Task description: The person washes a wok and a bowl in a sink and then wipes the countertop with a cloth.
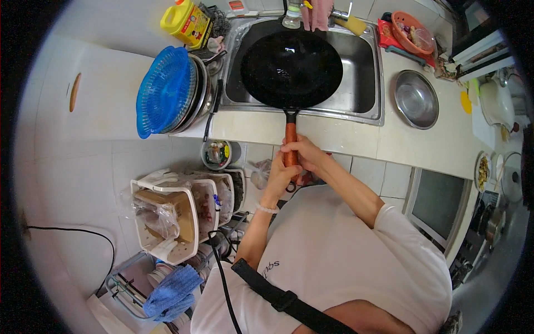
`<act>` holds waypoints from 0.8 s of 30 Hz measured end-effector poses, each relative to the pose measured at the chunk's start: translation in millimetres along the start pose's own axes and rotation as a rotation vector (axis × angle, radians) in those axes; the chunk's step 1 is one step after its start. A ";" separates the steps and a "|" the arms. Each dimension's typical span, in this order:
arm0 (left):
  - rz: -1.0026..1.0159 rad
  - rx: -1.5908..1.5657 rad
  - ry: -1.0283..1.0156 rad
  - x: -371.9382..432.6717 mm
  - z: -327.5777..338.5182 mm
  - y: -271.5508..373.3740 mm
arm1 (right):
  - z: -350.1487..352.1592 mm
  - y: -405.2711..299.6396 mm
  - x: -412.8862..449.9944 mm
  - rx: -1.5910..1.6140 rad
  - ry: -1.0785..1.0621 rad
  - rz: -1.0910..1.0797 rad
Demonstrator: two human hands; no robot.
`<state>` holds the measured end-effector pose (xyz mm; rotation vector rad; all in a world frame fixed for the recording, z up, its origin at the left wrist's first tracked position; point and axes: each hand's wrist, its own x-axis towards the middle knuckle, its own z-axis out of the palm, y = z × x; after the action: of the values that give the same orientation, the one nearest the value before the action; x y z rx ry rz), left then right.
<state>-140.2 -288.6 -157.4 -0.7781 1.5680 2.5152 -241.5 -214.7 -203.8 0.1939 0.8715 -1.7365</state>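
Both my hands grip the reddish wooden handle (290, 129) of a black wok (292, 71). My left hand (285, 173) wraps the lower part of the handle near its hanging ring, and a pale bead bracelet circles that wrist. A little higher, my right hand (306, 152) closes round the handle from the right side. The wok's round bowl is over the stainless steel double sink (361, 83) and hides much of the left basin. Small glints show on its dark inner surface. Behind the wok are the faucet (293, 12) and a pink cloth (318, 14).
Left of the sink stand a blue plastic basket (162, 92) on stacked bowls and a yellow jug (187, 25). A steel bowl (416, 99) and an orange basket (411, 33) are on the right counter. Bins with rubbish (167, 221) stand low at the left.
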 end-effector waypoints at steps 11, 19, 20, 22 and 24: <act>0.167 0.172 0.073 35.2 0.2 -1.7 | -4.0 -28.4 34.9 -0.078 -0.122 -0.035; 0.116 0.261 0.168 -5.0 -0.1 18.7 | 34.0 -21.3 1.0 -0.024 -0.148 0.070; 0.088 0.229 0.168 -13.5 3.8 20.8 | 32.1 -18.1 -3.0 -0.034 -0.162 0.083; 0.075 0.158 0.170 -24.6 13.9 29.2 | 37.1 -18.2 -16.3 -0.050 -0.150 0.093; 0.057 0.132 0.140 -29.0 11.7 26.7 | 39.9 -18.2 -23.6 -0.049 -0.133 0.080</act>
<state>-128.0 -285.5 -118.2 -0.9213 1.8041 2.4117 -237.5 -220.3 -154.5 0.0792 0.7971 -1.6325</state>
